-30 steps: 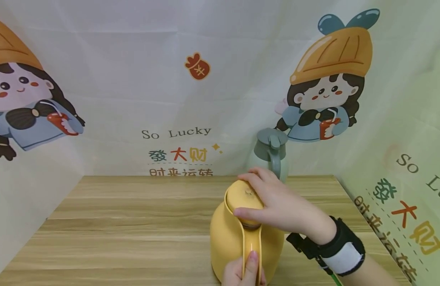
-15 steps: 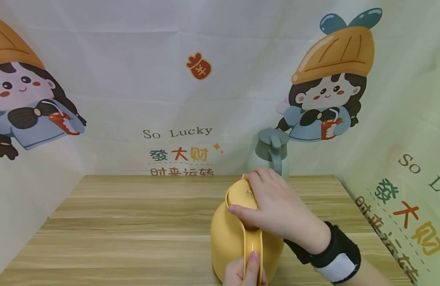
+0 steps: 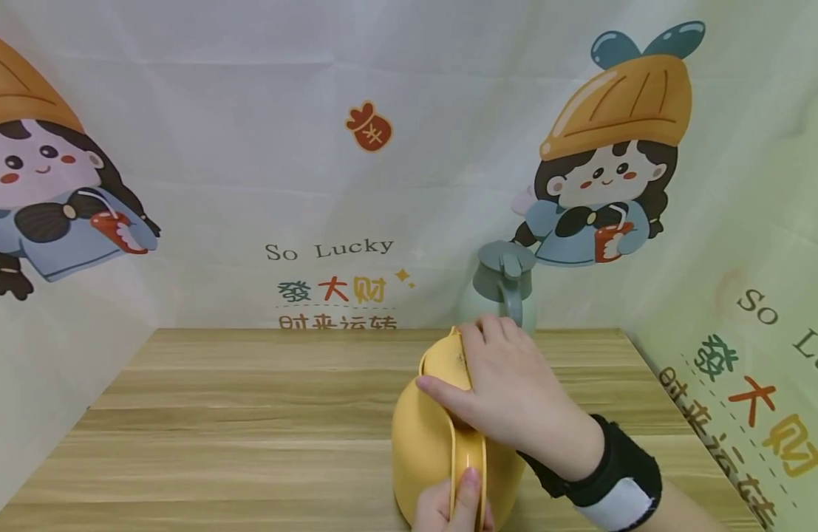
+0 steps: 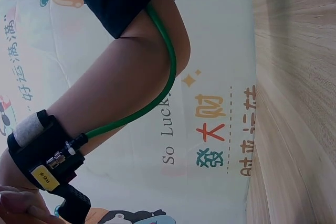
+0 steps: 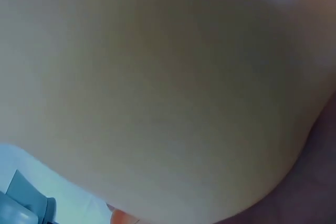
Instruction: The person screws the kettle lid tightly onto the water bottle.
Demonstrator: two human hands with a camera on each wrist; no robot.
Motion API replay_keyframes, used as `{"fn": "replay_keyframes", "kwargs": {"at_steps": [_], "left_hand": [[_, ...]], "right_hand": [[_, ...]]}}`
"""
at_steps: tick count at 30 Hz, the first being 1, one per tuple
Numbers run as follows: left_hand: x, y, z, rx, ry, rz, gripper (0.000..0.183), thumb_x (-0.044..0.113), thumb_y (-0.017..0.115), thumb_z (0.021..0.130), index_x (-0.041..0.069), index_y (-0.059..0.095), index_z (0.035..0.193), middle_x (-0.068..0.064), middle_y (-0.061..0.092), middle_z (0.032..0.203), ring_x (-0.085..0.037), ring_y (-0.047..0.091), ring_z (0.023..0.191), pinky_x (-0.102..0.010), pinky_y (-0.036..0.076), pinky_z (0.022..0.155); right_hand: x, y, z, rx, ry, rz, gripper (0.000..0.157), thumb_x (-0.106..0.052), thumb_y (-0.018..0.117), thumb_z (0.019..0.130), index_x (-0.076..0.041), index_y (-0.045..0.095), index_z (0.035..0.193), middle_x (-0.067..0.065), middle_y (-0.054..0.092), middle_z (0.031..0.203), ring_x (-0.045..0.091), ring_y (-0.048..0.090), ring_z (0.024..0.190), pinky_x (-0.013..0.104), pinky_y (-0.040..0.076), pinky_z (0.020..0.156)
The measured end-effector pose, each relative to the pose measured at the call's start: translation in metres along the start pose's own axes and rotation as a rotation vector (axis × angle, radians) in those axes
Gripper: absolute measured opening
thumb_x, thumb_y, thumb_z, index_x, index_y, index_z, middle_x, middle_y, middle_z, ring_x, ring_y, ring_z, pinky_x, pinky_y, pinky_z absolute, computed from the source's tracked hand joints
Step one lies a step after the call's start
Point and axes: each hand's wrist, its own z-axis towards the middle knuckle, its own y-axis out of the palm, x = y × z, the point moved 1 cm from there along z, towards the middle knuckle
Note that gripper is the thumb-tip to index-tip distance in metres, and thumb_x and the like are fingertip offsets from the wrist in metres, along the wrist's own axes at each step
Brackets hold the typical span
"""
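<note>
A yellow vacuum jug (image 3: 418, 451) stands on the wooden table in the head view, its handle towards me. My left hand (image 3: 451, 506) grips the handle (image 3: 468, 447) low down, the thumb lying along it. From above, my right hand (image 3: 508, 384) holds the jug's round yellow lid (image 3: 444, 360), thumb on the near left side and fingers over the far right side. Part of the lid is hidden under that hand. In the right wrist view, skin at close range (image 5: 157, 98) fills most of the picture, so the grip does not show there.
Behind the yellow jug stands a pale green jug (image 3: 505, 277) with a grey-green lid and handle. A printed cloth (image 3: 216, 148) hangs round the wood-grain table (image 3: 249, 421). A black wrist strap (image 4: 47, 150) with a green cable (image 4: 170, 72) shows in the left wrist view.
My right hand has turned on the lid, its thumb shifting left and its wrist moving left and slightly down. The left hand and the jug's body stay in place.
</note>
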Motion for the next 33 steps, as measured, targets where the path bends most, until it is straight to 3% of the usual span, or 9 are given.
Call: {"fn": "replay_keyframes", "kwargs": {"at_steps": [3,5,10,13,16,21,26,33], "left_hand": [[0.000,0.001,0.000,0.007,0.018,0.006,0.049,0.008,0.037,0.099,-0.006,0.052,0.054,-0.024,0.043,0.046,0.003,0.039,0.044,-0.008,0.032,0.041],[0.000,0.002,0.000,0.012,0.031,0.015,0.049,0.007,0.037,0.099,-0.006,0.052,0.054,-0.023,0.044,0.046,0.003,0.039,0.043,-0.008,0.032,0.041],[0.001,0.002,0.000,0.006,0.040,0.024,0.050,0.007,0.036,0.099,-0.005,0.052,0.054,-0.022,0.044,0.046,0.003,0.038,0.043,-0.008,0.032,0.041],[0.001,0.002,-0.001,0.002,0.021,0.009,0.050,0.008,0.036,0.100,-0.006,0.051,0.054,-0.024,0.043,0.046,0.003,0.038,0.043,-0.007,0.031,0.041],[0.000,0.001,-0.001,0.006,-0.004,-0.006,0.050,0.009,0.037,0.100,-0.007,0.051,0.054,-0.025,0.042,0.046,0.003,0.038,0.041,-0.007,0.031,0.040],[-0.001,0.001,-0.001,0.011,-0.015,-0.003,0.050,0.009,0.038,0.100,-0.007,0.051,0.054,-0.025,0.042,0.045,0.003,0.037,0.041,-0.007,0.030,0.039],[-0.001,0.001,-0.001,0.011,-0.007,-0.008,0.050,0.009,0.037,0.100,-0.007,0.051,0.055,-0.025,0.041,0.045,0.003,0.037,0.041,-0.007,0.030,0.040],[0.001,0.001,-0.001,0.008,0.015,0.000,0.049,0.008,0.037,0.100,-0.006,0.051,0.055,-0.024,0.041,0.045,0.003,0.037,0.042,-0.007,0.030,0.040]], "right_hand": [[0.004,-0.003,0.000,-0.053,-0.039,0.019,0.083,-0.074,0.039,0.081,-0.002,0.050,0.120,0.014,0.046,0.118,0.030,0.036,0.113,0.046,0.032,0.095],[0.009,-0.008,0.001,-0.106,-0.103,0.083,0.085,-0.075,0.044,0.078,-0.008,0.044,0.130,0.014,0.038,0.132,0.032,0.026,0.125,0.050,0.026,0.100],[0.028,-0.017,0.009,-0.205,-0.377,0.342,0.089,-0.060,0.069,0.069,-0.023,0.032,0.141,0.000,0.017,0.148,0.025,0.001,0.135,0.059,0.012,0.102],[0.039,-0.019,0.017,-0.248,-0.501,0.463,0.088,-0.051,0.076,0.068,-0.027,0.032,0.140,-0.007,0.017,0.148,0.020,0.003,0.135,0.058,0.013,0.102],[0.048,-0.017,0.024,-0.291,-0.559,0.550,0.083,-0.044,0.078,0.069,-0.027,0.036,0.138,-0.009,0.026,0.145,0.018,0.012,0.134,0.051,0.016,0.104],[0.056,-0.008,0.031,-0.341,-0.581,0.668,0.073,-0.036,0.081,0.068,-0.022,0.047,0.131,-0.006,0.041,0.137,0.017,0.028,0.129,0.040,0.025,0.104],[0.057,-0.004,0.031,-0.346,-0.567,0.716,0.069,-0.033,0.082,0.067,-0.022,0.051,0.128,-0.005,0.042,0.136,0.014,0.034,0.125,0.038,0.031,0.100],[0.052,-0.002,0.019,-0.337,-0.363,0.719,0.064,-0.041,0.080,0.068,-0.034,0.052,0.126,-0.015,0.040,0.134,0.008,0.033,0.123,0.040,0.032,0.098]]}}
